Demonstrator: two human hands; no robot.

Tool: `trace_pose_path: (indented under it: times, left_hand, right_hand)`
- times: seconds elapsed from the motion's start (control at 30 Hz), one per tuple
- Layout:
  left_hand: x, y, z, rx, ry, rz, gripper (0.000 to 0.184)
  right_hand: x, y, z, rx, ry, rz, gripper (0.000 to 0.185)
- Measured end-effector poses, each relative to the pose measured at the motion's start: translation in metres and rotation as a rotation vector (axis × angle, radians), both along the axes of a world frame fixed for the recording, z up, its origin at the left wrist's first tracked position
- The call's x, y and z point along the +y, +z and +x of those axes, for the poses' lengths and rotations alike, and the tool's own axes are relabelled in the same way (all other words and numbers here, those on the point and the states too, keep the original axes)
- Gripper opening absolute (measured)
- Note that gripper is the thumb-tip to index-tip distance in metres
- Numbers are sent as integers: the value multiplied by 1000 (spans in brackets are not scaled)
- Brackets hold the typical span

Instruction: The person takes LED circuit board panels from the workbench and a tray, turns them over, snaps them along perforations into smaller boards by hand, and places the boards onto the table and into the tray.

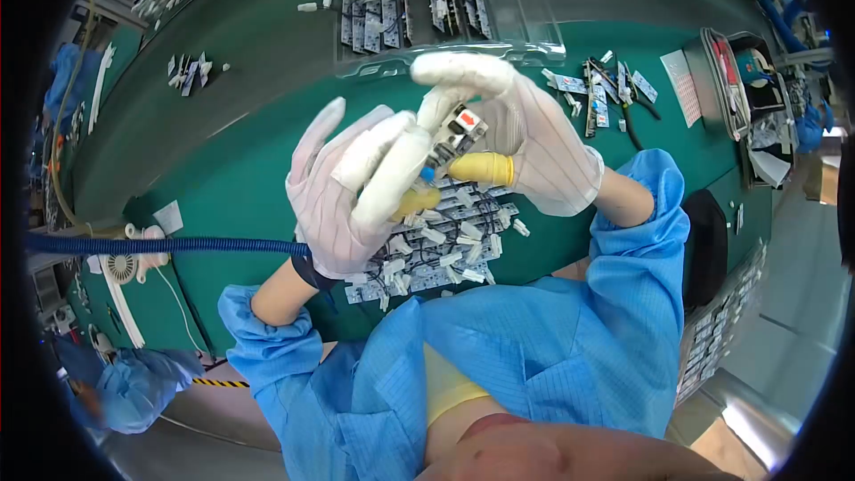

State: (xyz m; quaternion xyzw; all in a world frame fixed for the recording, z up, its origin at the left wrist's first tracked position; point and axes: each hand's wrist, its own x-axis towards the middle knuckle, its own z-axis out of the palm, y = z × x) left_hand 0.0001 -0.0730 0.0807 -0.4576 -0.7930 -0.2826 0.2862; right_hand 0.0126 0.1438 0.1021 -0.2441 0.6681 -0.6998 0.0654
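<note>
My left hand (356, 183), in a striped white glove with white-wrapped fingers and a yellow thumb cover, pinches the lower left end of a small circuit board (459, 135). My right hand (521, 138), gloved alike, holds the same board from its upper right side. The board is tilted and carries a white part with a red arrow mark; a blue piece shows at its lower end. Beneath my hands lies a pile of boards with black wires and white connectors (445, 245) on the green mat. Parts of the board are hidden by my fingers.
A clear tray (525, 55) of wired boards stands at the back. Loose boards (597, 93) and black-handled pliers lie to the right, near a bin (726, 85) of tools. A blue coiled cord (169, 244) reaches my left wrist. Another person (142, 387) is at lower left, beyond a small fan (122, 267).
</note>
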Motion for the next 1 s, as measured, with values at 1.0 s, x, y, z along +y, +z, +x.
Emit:
trace_pose_path:
  times: [1.0]
  left_hand:
    - [-23,10,0,270,-283,-219,47]
  right_hand:
    - [-5,1,3,427,-339,585,75]
